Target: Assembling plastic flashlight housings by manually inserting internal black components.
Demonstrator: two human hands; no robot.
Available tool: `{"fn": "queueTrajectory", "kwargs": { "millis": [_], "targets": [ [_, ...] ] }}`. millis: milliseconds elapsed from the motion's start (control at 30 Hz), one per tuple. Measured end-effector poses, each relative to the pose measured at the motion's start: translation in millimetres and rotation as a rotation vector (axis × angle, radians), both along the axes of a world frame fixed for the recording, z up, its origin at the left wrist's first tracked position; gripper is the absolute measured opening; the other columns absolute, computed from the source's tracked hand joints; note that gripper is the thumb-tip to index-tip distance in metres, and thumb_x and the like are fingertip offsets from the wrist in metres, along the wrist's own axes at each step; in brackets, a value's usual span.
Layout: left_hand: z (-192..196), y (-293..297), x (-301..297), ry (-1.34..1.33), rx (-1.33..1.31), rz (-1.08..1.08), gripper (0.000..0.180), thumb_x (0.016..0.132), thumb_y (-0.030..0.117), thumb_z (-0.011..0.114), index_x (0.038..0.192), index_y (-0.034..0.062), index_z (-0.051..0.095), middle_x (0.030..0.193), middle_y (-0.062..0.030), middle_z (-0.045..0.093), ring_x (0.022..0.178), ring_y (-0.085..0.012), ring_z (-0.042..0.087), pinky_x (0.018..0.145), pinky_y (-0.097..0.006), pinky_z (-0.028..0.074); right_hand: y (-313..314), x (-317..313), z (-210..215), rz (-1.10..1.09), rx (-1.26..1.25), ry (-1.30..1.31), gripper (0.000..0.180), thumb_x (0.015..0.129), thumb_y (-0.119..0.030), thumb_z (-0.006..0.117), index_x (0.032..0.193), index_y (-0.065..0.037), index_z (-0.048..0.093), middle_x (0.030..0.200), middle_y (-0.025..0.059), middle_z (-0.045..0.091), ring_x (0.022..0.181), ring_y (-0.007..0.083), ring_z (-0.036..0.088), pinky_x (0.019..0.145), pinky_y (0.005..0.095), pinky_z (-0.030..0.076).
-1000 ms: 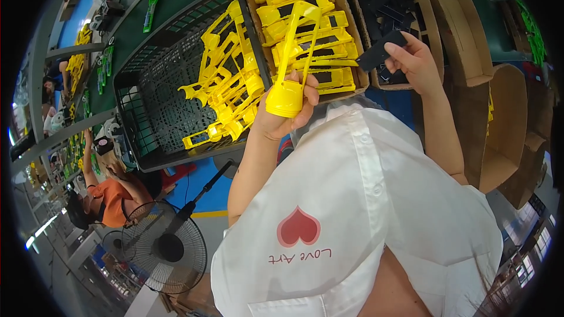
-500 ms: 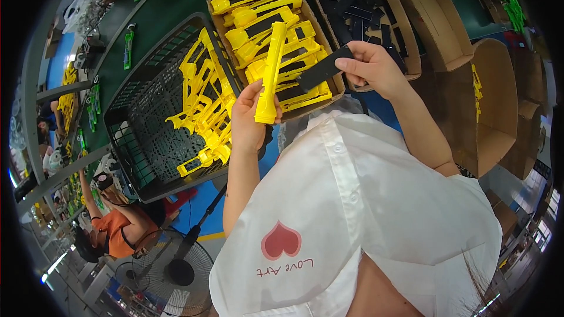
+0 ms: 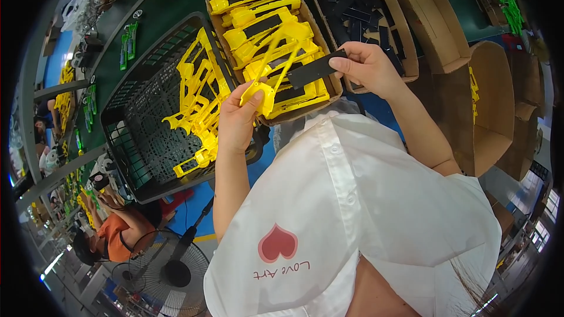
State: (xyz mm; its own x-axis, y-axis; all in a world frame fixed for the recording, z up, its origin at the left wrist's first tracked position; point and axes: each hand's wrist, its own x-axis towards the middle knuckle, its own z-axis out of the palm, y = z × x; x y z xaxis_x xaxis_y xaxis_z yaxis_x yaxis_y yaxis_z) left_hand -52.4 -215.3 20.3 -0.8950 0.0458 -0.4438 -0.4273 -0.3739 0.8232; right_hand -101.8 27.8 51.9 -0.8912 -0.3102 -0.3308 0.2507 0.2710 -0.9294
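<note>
My left hand [image 3: 237, 118] grips the near end of a yellow plastic frame [image 3: 266, 96], whose long opening now faces up. Between the thumb and fingers of my right hand [image 3: 371, 68] is a flat black rectangular plate [image 3: 314, 71]. The plate's left end comes close to the frame's side; whether they touch, I cannot tell. Beneath both lies a cardboard box [image 3: 218, 23] of yellow frames, several with black plates in them. Left of it, a black plastic basket [image 3: 126, 103] holds more yellow frames [image 3: 202, 91] with open middles.
A second cardboard box [image 3: 411, 53] with loose black plates [image 3: 352, 3] stands beyond my right hand. Further right are more cardboard boxes [image 3: 493, 105]. Green pieces [image 3: 127, 47] lie on the green table. A fan [image 3: 170, 270] and a person in orange [image 3: 120, 235] are at lower left.
My left hand has turned the yellow frame from its edge to show its open face and shifted slightly left. The black plate has tilted closer to level.
</note>
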Motion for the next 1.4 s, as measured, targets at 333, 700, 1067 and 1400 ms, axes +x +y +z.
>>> {"fn": "queueTrajectory", "kwargs": {
  "millis": [333, 700, 1067, 1400],
  "targets": [
    [9, 5, -2, -0.019, -0.107, -0.137, 0.021, 0.082, 0.010, 0.055, 0.099, -0.0031, 0.053, 0.085, -0.0106, 0.059, 0.067, -0.0181, 0.059, 0.059, -0.027, 0.050, -16, -2, 6, 0.137, 0.115, -0.151, 0.020, 0.082, -0.020, 0.056, 0.085, 0.000, 0.056, 0.062, 0.0036, 0.056, 0.044, 0.0069, 0.047, 0.043, 0.0188, 0.038],
    [7, 3, 0, -0.001, -0.165, -0.108, 0.020, 0.082, 0.010, 0.055, 0.096, -0.0038, 0.054, 0.083, -0.0109, 0.059, 0.063, -0.0193, 0.059, 0.055, -0.026, 0.047, -23, -1, 17, 0.257, 0.256, -0.110, 0.023, 0.081, -0.023, 0.057, 0.079, 0.000, 0.055, 0.060, 0.0047, 0.055, 0.052, 0.0095, 0.051, 0.048, 0.0224, 0.041],
    [0, 8, 2, 0.014, -0.073, -0.081, 0.016, 0.080, 0.005, 0.055, 0.095, -0.0037, 0.055, 0.082, -0.0131, 0.059, 0.063, -0.0210, 0.059, 0.057, -0.029, 0.050, -30, -2, 0, 0.187, 0.434, -0.004, 0.031, 0.081, -0.028, 0.056, 0.087, 0.003, 0.056, 0.071, 0.0114, 0.059, 0.063, 0.0186, 0.059, 0.059, 0.0271, 0.046],
    [-6, 32, 12, 0.080, -0.082, 0.075, 0.018, 0.081, 0.005, 0.055, 0.095, -0.0060, 0.052, 0.080, -0.0122, 0.058, 0.065, -0.0229, 0.060, 0.059, -0.032, 0.051, -31, 10, -31, 0.046, 0.664, 0.542, 0.034, 0.078, -0.028, 0.058, 0.099, -0.001, 0.052, 0.080, 0.0136, 0.061, 0.067, 0.0269, 0.060, 0.058, 0.0331, 0.048]
  ]
}}
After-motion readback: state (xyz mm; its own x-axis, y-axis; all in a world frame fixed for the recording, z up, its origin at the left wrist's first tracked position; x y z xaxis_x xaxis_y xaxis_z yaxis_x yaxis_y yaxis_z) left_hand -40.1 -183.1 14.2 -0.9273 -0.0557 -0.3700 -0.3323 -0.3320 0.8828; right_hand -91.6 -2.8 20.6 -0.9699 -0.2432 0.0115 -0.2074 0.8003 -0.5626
